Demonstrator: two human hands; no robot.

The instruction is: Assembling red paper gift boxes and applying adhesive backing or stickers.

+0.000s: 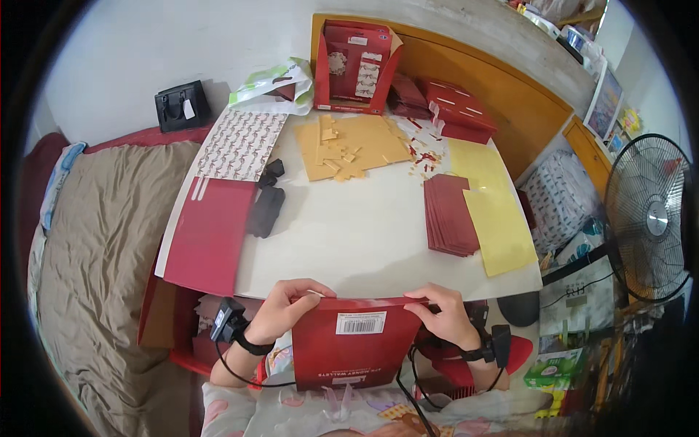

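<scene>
A flat red cardboard box (357,353) with a white barcode label stands tilted over my lap, at the near edge of the white table (342,233). My left hand (293,304) pinches its upper left corner between thumb and fingers. At the upper right corner, my right hand (445,315) grips the same edge, fingers on top and thumb below. Dark straps with small devices sit on both wrists. A fanned stack of dark red envelopes (449,215) lies to the right on the table, partly beside a yellow sheet (500,231).
Patterned paper (244,144), a red panel (206,233) and black cloth pieces (268,211) lie at left. Farther back are a tan board (378,138) with strips, scattered scraps (426,159), an upright red display box (357,65) and another red box (459,109). A fan (653,218) stands right.
</scene>
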